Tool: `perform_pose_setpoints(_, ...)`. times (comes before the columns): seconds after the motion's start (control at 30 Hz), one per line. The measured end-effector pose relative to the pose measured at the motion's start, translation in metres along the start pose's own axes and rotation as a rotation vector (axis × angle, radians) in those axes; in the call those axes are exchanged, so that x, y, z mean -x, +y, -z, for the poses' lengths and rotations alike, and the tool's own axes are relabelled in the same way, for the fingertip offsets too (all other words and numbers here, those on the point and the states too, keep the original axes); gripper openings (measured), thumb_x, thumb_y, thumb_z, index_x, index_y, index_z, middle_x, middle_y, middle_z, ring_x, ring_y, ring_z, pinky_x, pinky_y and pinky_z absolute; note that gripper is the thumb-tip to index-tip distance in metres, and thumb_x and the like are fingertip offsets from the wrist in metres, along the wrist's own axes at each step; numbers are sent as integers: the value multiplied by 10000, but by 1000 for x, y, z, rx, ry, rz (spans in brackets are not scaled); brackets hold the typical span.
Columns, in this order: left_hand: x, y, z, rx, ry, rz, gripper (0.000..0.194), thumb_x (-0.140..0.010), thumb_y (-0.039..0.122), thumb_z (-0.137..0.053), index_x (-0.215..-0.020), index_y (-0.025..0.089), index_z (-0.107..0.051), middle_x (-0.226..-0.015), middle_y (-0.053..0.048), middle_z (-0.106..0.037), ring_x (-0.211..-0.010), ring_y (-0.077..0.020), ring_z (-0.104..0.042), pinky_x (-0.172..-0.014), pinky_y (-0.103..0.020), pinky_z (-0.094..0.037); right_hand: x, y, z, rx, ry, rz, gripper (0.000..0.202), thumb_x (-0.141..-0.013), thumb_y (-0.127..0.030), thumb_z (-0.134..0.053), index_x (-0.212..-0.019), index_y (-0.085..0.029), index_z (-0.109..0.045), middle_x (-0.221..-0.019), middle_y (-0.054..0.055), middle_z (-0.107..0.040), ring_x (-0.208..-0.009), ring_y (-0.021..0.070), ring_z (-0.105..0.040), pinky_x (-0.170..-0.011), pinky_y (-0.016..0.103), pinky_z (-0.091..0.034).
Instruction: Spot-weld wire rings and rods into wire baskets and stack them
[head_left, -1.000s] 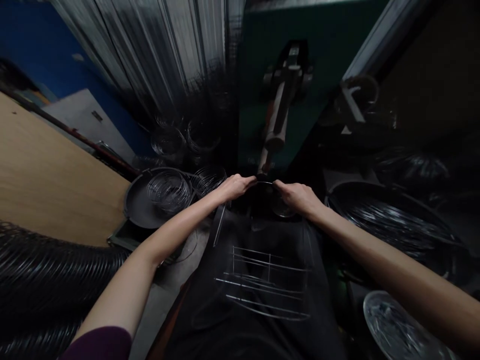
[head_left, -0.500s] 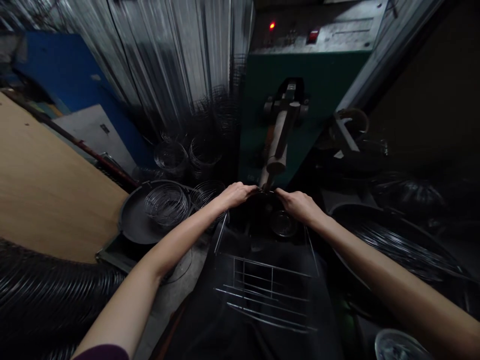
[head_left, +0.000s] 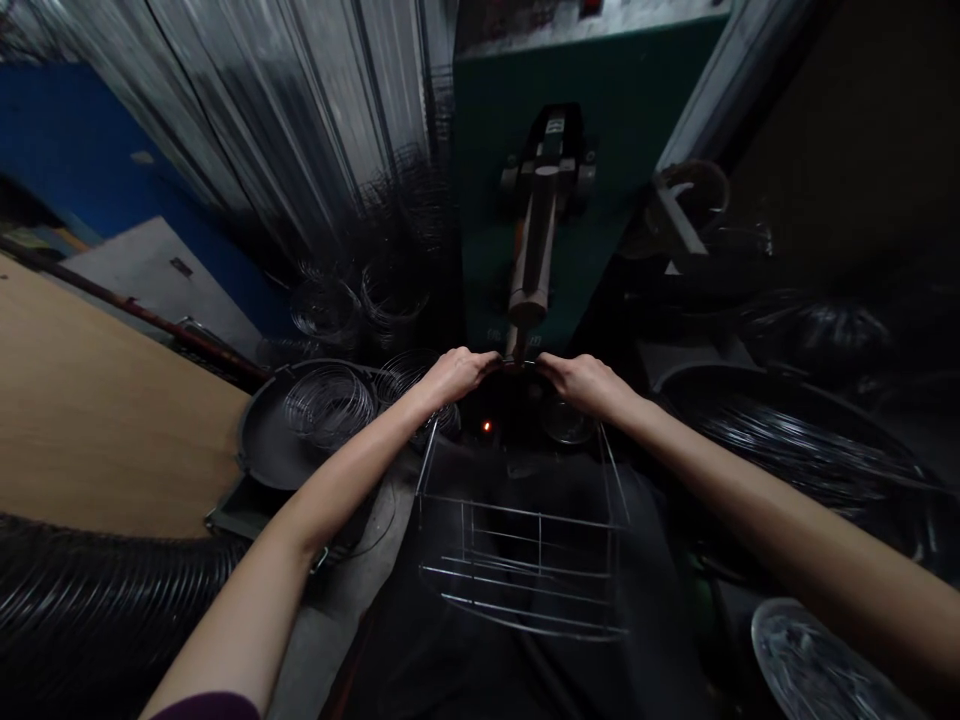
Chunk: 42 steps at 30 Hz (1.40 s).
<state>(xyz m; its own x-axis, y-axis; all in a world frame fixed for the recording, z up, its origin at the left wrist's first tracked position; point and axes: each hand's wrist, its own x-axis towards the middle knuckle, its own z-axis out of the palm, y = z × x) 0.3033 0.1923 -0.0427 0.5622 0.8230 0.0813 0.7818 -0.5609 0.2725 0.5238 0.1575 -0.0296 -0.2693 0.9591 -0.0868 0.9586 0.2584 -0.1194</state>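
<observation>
Your left hand (head_left: 459, 378) and right hand (head_left: 583, 382) face each other across the rod (head_left: 529, 285) of the green machine (head_left: 600, 95). The fingers of each are together, pinched on an end of a short stretch of wire (head_left: 519, 363); the exact grip at the fingertips is too dark to tell. The wire lies right at the rod's lower tip, whereas a second ago a small gap showed between them. Just what touches there you cannot make out.

A small orange-red glow (head_left: 487, 427) now shows below your left hand, where half a second ago it was dark. Your view has shifted too: the machine sits higher and further left, and its red lamp has left the picture.

The wire rack (head_left: 539, 545) hangs below your hands, in front of your dark clothing, its side wires rising towards them. Whether it joins the wire you pinch, you cannot tell. Its side wires show more clearly than a second ago.

On your left, a coil (head_left: 330, 405) lies in the black tub (head_left: 262, 440); on your right, the wires (head_left: 795, 440) still fill a dark basin (head_left: 720, 375).
</observation>
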Motion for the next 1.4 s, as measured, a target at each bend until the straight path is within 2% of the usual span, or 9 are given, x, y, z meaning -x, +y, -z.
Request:
perform_pose_setpoints(0.17,4,3,1,-7,1,54,345,-916,383,-401,-1164,254,-603,-872,-58,-691,-730,-176,-627,-672,-233,-421,2,-1,3,0,24,33,357,-952,-361,-295,-1193,-263,-540,-825,74,-643,-674,190,-610,-509,230,-306)
perform_pose_setpoints(0.33,8,-1,0,48,33,45,321,-915,389,-409,-1134,265,-609,-901,-40,-699,-793,-176,-641,-696,-224,-432,-1,-5,3,45,22,38,373,-955,-356,-291,-1235,-255,-515,-861,96,-651,-731,214,-623,-540,239,-333)
perform_pose_setpoints(0.47,7,-8,-2,33,48,0,318,-923,395,-399,-1113,263,-617,-927,-43,-703,-787,-173,-651,-660,-217,-417,-3,-8,1,-9,6,38,394,-957,-409,-276,-1227,-252,-516,-899,104,-655,-753,228,-626,-565,249,-355)
perform_pose_setpoints(0.57,4,-9,-2,-33,43,-5,338,-929,410,-380,-1101,239,-616,-848,-56,-702,-712,-174,-645,-604,-224,-384,-3,-2,1,-86,-1,19,416,-954,-455,-266,-1149,-231,-557,-937,102,-654,-789,230,-619,-602,261,-376)
perform_pose_setpoints(0.73,4,-3,-2,-98,38,28,371,-937,426,-347,-1010,196,-630,-731,-71,-670,-634,-177,-611,-577,-243,-343,5,12,-3,-166,-44,10,394,-966,-414,-257,-1001,-197,-583,-878,81,-649,-792,192,-602,-656,248,-382)
perform_pose_setpoints(0.87,7,3,-2,-100,33,53,357,-940,411,-349,-1013,199,-626,-719,-65,-659,-632,-178,-603,-576,-246,-331,7,15,-4,-135,-44,-30,376,-962,-409,-270,-991,-201,-581,-819,70,-636,-689,176,-583,-606,247,-364)
perform_pose_setpoints(1.0,6,10,-1,-118,4,95,369,-943,406,-337,-1026,194,-629,-736,-74,-660,-645,-187,-602,-584,-248,-341,7,17,-4,-135,-43,-25,373,-957,-413,-285,-984,-202,-591,-794,61,-631,-681,174,-581,-610,248,-368)
perform_pose_setpoints(1.17,5,15,-1,-108,-2,82,356,-945,397,-341,-1059,202,-616,-780,-71,-669,-678,-180,-610,-602,-240,-353,7,25,-11,-154,-19,-30,401,-949,-435,-286,-968,-195,-607,-765,61,-631,-644,171,-577,-611,258,-376)
perform_pose_setpoints(1.4,2,14,1,-142,-10,83,370,-942,417,-349,-1034,184,-621,-749,-78,-666,-673,-186,-614,-588,-243,-328,17,28,-10,-325,12,-17,382,-939,-436,-323,-996,-184,-604,-872,80,-660,-801,214,-612,-709,284,-411)
